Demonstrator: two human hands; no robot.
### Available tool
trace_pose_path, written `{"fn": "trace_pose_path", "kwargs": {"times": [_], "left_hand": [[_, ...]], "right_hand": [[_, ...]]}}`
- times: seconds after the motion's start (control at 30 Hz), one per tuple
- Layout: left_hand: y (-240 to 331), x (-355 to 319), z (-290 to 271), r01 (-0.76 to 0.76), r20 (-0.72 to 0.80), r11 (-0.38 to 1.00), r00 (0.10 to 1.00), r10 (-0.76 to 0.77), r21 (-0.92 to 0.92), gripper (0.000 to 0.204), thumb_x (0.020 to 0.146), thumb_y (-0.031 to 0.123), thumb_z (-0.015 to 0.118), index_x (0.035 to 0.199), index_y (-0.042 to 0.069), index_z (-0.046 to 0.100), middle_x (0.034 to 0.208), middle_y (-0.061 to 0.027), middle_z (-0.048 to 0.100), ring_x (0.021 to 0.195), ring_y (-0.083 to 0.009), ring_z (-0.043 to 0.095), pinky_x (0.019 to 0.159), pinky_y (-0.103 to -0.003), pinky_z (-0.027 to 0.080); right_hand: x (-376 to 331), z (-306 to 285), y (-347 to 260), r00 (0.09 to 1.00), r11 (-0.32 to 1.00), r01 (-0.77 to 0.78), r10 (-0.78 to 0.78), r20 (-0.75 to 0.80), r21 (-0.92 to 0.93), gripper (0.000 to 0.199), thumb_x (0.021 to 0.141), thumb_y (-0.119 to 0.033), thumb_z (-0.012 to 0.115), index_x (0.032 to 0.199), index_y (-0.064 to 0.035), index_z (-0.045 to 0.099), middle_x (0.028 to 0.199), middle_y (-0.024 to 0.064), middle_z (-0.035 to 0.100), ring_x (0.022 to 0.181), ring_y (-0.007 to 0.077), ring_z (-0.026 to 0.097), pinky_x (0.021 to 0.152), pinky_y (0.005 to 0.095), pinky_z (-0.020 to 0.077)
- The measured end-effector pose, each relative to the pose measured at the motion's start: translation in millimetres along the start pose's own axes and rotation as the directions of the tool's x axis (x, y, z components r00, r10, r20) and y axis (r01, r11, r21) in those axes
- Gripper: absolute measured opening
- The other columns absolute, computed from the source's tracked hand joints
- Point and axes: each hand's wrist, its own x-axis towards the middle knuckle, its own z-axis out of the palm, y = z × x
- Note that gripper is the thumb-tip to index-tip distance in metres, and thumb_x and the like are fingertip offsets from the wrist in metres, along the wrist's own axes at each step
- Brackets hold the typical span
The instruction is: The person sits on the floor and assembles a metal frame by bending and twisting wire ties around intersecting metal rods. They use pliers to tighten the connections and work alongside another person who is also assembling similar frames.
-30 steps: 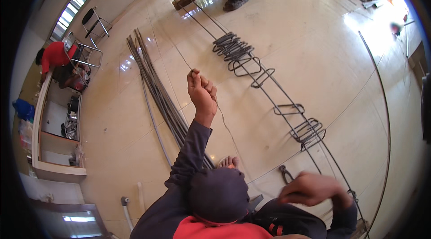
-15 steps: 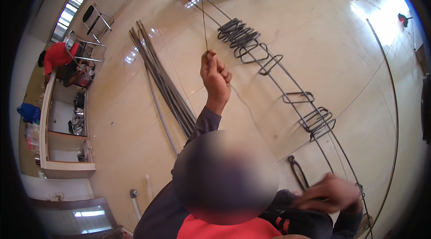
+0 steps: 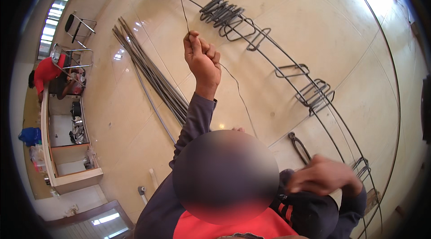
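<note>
My left hand (image 3: 203, 58) is raised at arm's length, its fist shut on a thin dark wire (image 3: 183, 8). The wire runs up from the fist toward the far end of the floor and trails down past my wrist. My right hand (image 3: 324, 177) is low at the right with its fingers curled and motion-blurred; what it holds I cannot see. Black pincers (image 3: 300, 147) lie on the floor just left of it. Beyond my hands, long steel bars (image 3: 287, 66) lie on the tiles with bent stirrups (image 3: 223, 12) threaded on them.
A bundle of long steel rods (image 3: 152, 77) lies on the floor at the left. More stirrups (image 3: 315, 93) sit further along the bars. A curved rod (image 3: 396, 82) runs along the right. A person in red (image 3: 47, 70) sits by a counter (image 3: 67, 178) at far left, near a metal chair frame (image 3: 78, 26).
My left hand has stretched farther out and up with the wire. My right hand has slid right and lower, away from the pincers. The view has tilted.
</note>
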Motion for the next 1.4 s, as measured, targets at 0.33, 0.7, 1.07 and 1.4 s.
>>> {"fn": "trace_pose_path", "kwargs": {"times": [0.33, 0.7, 1.07, 1.4], "left_hand": [[-14.8, -15.3, 18.3, 0.117, 0.087, 0.991, 0.99, -0.111, -0.064, 0.01, 0.1, 0.025, 0.041, 0.098, 0.017, 0.048, 0.063, 0.0061, 0.023, 0.048, -0.0046, 0.016, 0.04, -0.021, 0.014], [-4.7, -9.4, 1.0, 0.041, -0.112, 0.997, 0.993, -0.049, -0.066, 0.009, 0.099, 0.024, 0.041, 0.098, 0.017, 0.047, 0.063, 0.006, 0.025, 0.049, -0.0051, 0.019, 0.041, -0.021, 0.018], [4.2, 11.7, -36.0, -0.057, -0.247, 0.998, 0.968, 0.047, -0.037, 0.009, 0.1, 0.024, 0.04, 0.098, 0.019, 0.047, 0.063, 0.0062, 0.027, 0.048, -0.005, 0.02, 0.039, -0.021, 0.018], [-18.0, -9.2, -31.0, 0.111, -0.161, 0.99, 0.979, -0.124, -0.089, 0.01, 0.099, 0.024, 0.04, 0.097, 0.016, 0.045, 0.062, 0.0055, 0.026, 0.047, -0.0053, 0.021, 0.041, -0.022, 0.019]], "right_hand": [[-50.4, -35.0, 161.4, 0.503, 0.081, -0.864, 0.157, -0.85, -0.497, 0.025, 0.083, -0.011, 0.046, 0.104, -0.0107, 0.06, 0.065, 0.0134, 0.061, 0.056, 0.032, 0.06, 0.048, 0.0462, 0.0444], [-12.5, -44.9, -11.6, 0.424, 0.978, -0.006, -0.185, -0.887, -0.207, 0.017, 0.09, -0.011, 0.044, 0.077, -0.0032, 0.052, 0.056, 0.0031, 0.046, 0.05, 0.0132, 0.042, 0.043, 0.0296, 0.0327], [30.4, 33.7, 36.5, 0.963, 0.924, -0.261, 0.27, -0.006, -0.281, 0.019, 0.084, -0.006, 0.05, 0.101, -0.0048, 0.057, 0.078, 0.0151, 0.064, 0.065, 0.0347, 0.061, 0.06, 0.042, 0.0469], [-8.2, -48.8, -35.4, 0.534, 0.656, -0.363, -0.436, -0.725, -0.662, 0.01, 0.075, 0.008, 0.056, 0.082, 0.0017, 0.06, 0.063, 0.0127, 0.055, 0.052, 0.0226, 0.054, 0.047, 0.0301, 0.0391]]}}
